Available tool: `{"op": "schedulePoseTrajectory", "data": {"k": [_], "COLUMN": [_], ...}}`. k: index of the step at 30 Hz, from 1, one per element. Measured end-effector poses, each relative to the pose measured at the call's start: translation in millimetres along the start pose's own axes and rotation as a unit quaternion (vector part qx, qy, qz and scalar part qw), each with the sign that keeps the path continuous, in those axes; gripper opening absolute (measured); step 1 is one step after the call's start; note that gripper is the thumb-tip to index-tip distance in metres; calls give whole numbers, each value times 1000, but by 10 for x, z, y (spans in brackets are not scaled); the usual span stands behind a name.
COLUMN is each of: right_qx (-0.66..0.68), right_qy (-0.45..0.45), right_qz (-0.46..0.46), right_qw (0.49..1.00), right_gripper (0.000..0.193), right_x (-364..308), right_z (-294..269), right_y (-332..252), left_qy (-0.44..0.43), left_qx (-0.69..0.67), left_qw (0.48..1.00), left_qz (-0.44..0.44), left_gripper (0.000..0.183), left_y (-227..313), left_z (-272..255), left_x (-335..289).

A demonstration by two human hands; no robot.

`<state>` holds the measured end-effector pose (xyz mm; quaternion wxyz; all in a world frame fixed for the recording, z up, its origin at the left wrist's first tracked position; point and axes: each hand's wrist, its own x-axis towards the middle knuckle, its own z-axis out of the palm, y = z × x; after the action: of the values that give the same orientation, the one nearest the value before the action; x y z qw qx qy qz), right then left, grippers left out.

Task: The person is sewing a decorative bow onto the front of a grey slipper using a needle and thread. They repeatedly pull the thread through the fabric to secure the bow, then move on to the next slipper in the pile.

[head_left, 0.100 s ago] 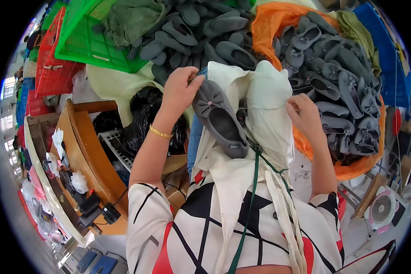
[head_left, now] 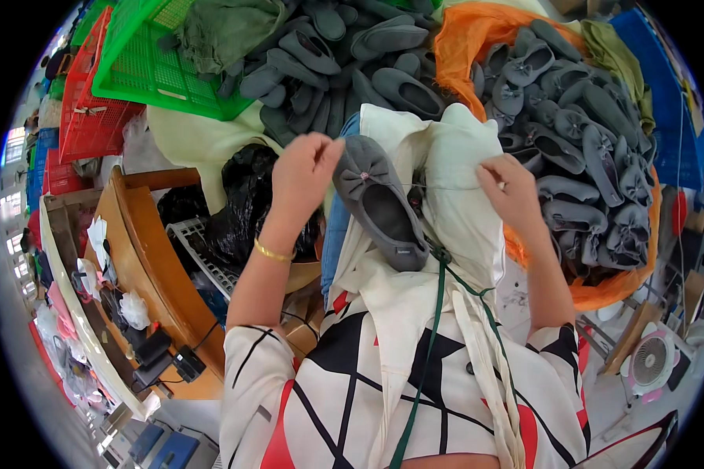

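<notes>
Shoe on cloth, beside left fingers

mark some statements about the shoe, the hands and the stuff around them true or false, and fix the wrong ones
1. A gray shoe with a bow is between the two hands. True.
2. The left hand is nearer the toe than the heel. True.
3. A gold-coloured bracelet is on the right wrist. False: it is on the left wrist.
4. The right hand wears a glove. False: it is bare.
5. Orange material edges a heap of gray shoes on the person's right. True.
6. A fan stands on the person's left. False: it is on the right.
</notes>
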<state>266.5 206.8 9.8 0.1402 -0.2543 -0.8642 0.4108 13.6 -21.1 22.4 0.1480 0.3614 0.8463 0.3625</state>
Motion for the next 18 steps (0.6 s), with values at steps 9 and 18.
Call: {"op": "schedulePoseTrajectory", "data": {"k": [9, 18], "right_qx": [81, 44], "right_qy": [-58, -52], "right_qz": [-169, -165], "right_qw": [981, 984], "right_gripper": [25, 22], "right_x": [451, 338], "right_z": [921, 1048], "right_y": [-598, -503], "left_qy": [-36, 67], "left_qx": [-117, -110], "left_qw": [991, 992], "left_qz": [-62, 6], "left_gripper": [21, 19], "left_y": [86, 53], "left_z": [322, 513], "left_x": [-459, -566]}}
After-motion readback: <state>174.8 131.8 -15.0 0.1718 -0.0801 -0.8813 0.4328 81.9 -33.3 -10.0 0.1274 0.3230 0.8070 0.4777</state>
